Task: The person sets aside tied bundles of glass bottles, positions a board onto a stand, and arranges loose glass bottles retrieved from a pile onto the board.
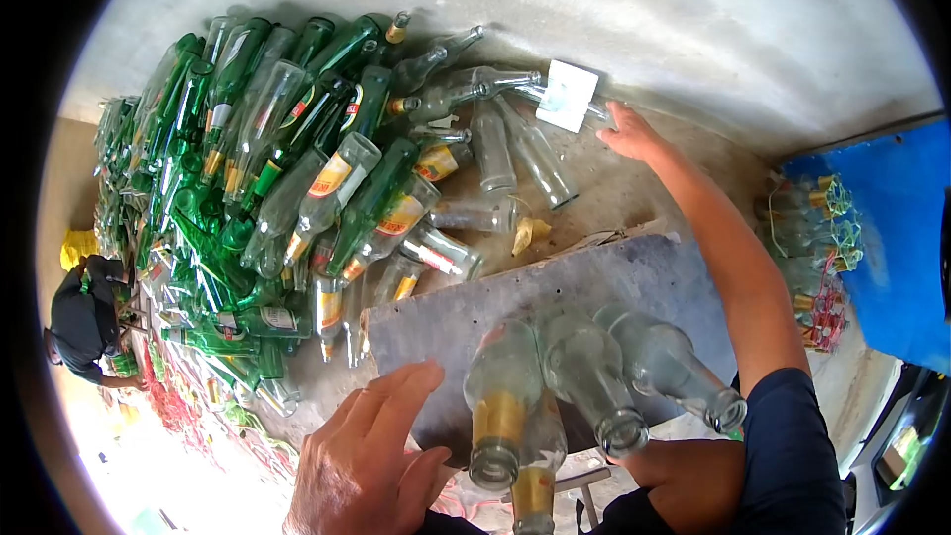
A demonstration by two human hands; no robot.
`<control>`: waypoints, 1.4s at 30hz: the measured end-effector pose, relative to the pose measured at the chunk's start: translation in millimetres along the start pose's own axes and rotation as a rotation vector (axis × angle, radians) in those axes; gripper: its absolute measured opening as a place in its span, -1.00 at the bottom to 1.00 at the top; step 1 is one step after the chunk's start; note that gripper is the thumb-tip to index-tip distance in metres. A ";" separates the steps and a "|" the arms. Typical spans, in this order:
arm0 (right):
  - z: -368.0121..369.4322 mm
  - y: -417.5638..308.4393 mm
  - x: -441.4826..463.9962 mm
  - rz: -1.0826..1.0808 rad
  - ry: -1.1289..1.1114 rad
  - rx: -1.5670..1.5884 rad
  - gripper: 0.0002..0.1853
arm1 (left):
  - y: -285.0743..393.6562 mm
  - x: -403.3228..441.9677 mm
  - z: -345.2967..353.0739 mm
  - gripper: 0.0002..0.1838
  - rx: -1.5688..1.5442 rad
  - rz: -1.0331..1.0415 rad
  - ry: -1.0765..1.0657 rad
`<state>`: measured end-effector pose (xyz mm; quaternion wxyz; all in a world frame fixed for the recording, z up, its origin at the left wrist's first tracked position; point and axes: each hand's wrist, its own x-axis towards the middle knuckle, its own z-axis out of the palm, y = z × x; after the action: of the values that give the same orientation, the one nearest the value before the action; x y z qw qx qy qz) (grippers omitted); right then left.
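My left hand (367, 456) is at the lower left, its fingers stretched out and the thumb apart, holding nothing. Beside it, several clear glass bottles (582, 367) stand on a dark board (426, 322), necks toward me; two necks carry gold foil. My right arm reaches past the board to the floor by the wall. There my right hand (634, 134) has its fingers apart around the end of a clear glass bottle (597, 112). A white sheet (568, 95) covers part of that bottle. Whether the fingers touch the glass is hard to see.
A large heap of green and clear bottles (248, 159) fills the left side. Loose clear bottles (535, 151) lie near the wall. At the right, tied bottles (807, 228) rest beside a blue panel (906, 228). Another person (84, 312) bends over at far left, near red string (168, 386).
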<state>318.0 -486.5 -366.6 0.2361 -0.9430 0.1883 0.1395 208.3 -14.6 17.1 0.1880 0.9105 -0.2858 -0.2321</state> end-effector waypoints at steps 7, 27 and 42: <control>19.0 6.2 29.5 0.023 0.034 0.107 -0.18 | -7.0 16.5 -4.0 -0.32 -0.175 -0.164 -0.100; -11.3 -8.1 -4.6 0.163 0.091 0.815 -0.65 | -1.6 12.6 -5.9 -0.37 -0.122 -0.052 -0.064; -101.0 -25.8 -117.1 0.205 0.168 0.780 -0.60 | -0.4 -31.9 3.9 -0.34 -0.109 0.052 -0.023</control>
<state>242.3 -481.8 -229.4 0.5447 -0.7672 0.3387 0.0032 183.1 4.3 23.8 0.2397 0.8886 -0.2983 -0.2529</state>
